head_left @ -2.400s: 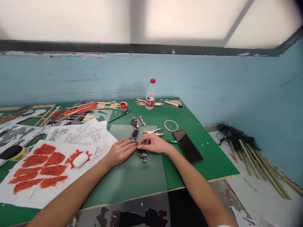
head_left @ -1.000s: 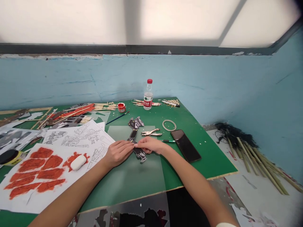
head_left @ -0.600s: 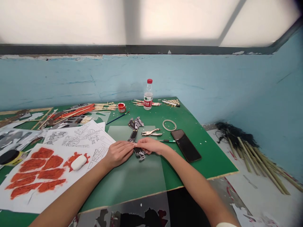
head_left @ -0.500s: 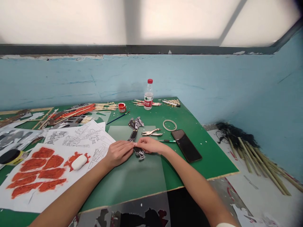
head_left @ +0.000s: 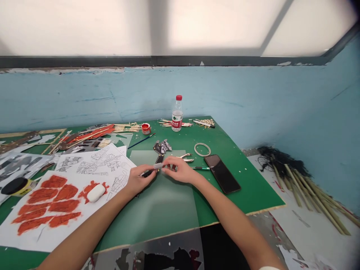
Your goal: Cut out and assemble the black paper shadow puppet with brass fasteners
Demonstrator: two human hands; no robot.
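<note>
A black cut-out paper figure with white patterning (head_left: 162, 147) lies on a translucent sheet (head_left: 157, 210) in front of me. Its narrow black part (head_left: 159, 159) reaches toward my fingers. My left hand (head_left: 140, 178) is closed on a black piece of the figure, mostly hidden under the hand. A small pale strip (head_left: 158, 165) spans the gap between my hands. At the strip's right end, my right hand (head_left: 177, 170) has its thumb and fingertips curled together around it. Behind that hand, a metal hole punch (head_left: 188, 157) is partly covered.
A phone (head_left: 222, 173), green-handled knife (head_left: 201, 168) and tape roll (head_left: 202, 149) lie right. A water bottle (head_left: 177, 116), red paint jar (head_left: 145, 129) and brush (head_left: 142, 140) stand or lie behind. Left are line drawings (head_left: 94, 165), red-painted paper (head_left: 63, 205) and a white eraser-like block (head_left: 95, 193).
The lower black piece has swung left under my left hand. The pale strip now shows between my hands, and my right fingers have lifted and curled. The view has shifted slightly.
</note>
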